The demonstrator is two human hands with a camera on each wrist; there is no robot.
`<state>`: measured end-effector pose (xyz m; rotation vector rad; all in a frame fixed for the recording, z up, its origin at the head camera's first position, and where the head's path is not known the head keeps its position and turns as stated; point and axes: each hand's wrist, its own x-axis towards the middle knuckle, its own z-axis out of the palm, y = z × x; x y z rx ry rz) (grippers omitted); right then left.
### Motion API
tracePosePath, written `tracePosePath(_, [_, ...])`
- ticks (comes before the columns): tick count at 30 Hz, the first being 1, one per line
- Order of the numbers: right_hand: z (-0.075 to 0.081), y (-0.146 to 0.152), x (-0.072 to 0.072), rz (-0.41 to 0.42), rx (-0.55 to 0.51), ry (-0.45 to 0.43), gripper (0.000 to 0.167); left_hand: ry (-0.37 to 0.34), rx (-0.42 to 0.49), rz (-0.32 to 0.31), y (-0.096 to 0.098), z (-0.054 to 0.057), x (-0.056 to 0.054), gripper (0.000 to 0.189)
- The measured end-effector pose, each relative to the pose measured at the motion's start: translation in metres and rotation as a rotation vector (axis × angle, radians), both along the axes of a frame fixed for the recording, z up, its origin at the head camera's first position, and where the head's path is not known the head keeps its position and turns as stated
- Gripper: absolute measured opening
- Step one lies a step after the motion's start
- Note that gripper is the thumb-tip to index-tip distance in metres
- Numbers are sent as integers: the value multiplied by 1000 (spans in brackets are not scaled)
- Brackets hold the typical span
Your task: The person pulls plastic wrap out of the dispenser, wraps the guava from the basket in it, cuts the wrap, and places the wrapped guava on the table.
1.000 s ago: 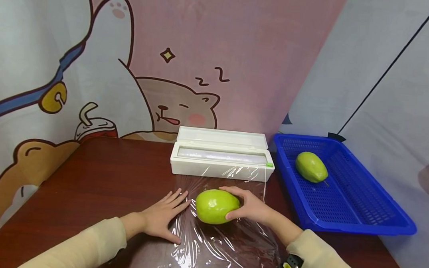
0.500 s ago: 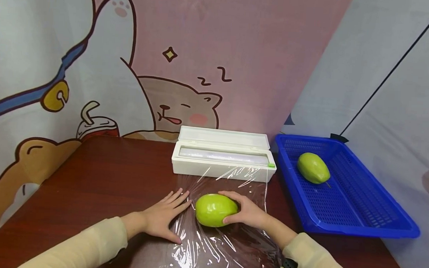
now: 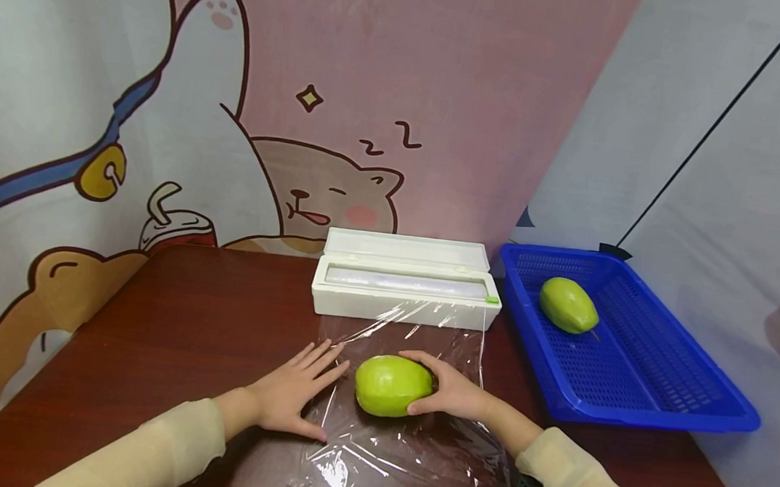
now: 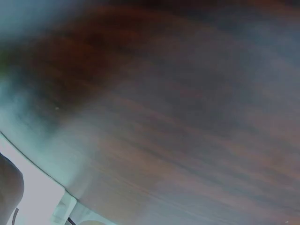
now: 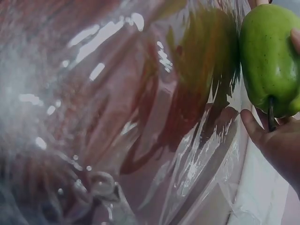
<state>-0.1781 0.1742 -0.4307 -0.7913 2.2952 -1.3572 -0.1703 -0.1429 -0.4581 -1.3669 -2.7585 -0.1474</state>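
Note:
A glossy green papaya [image 3: 393, 386] lies on clear plastic wrap in the head view. My right hand [image 3: 452, 388] grips its right, stem end, with thumb and fingers curled round the sides. The right wrist view shows the papaya [image 5: 269, 56] with its dark stem beside the palm. Flat on the table and the left edge of the plastic wrap [image 3: 394, 458] rests my left hand [image 3: 290, 390], fingers spread, a little left of the papaya. The wrap comes from a white dispenser box [image 3: 407, 309] behind, its lid raised. The left wrist view is mostly blurred wood.
On the right stands a blue plastic basket [image 3: 626, 370] with a second green papaya [image 3: 568, 306] inside. A film roll [image 3: 404, 283] and a small green slider [image 3: 492, 300] show at the dispenser's opening. The brown table [image 3: 230, 309] meets a cartoon-printed cloth at the back.
My right hand has drawn the papaya slightly toward me. Creases in the wrap have shifted and look flatter near the front. The left hand stays almost where it was.

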Motion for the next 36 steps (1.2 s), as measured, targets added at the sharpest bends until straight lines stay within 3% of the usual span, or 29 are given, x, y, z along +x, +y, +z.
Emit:
tracePosePath(7, [-2, 3, 0, 7, -13, 1, 84, 136, 61, -59, -3, 0, 1, 100])
tracePosePath(11, [-1, 6, 4, -11, 5, 57, 85, 185, 68, -81, -7, 3, 5, 97])
tracePosePath(19, [9, 46, 30, -118, 41, 178, 75, 109, 135, -87, -16, 12, 22, 94])
tracePosePath(27, [1, 94, 53, 4, -95, 301, 68, 209, 134, -198, -24, 11, 30, 95])
tracePosePath(36, [-12, 116, 75, 178, -102, 352, 44, 193, 91, -372, -17, 8, 38, 60])
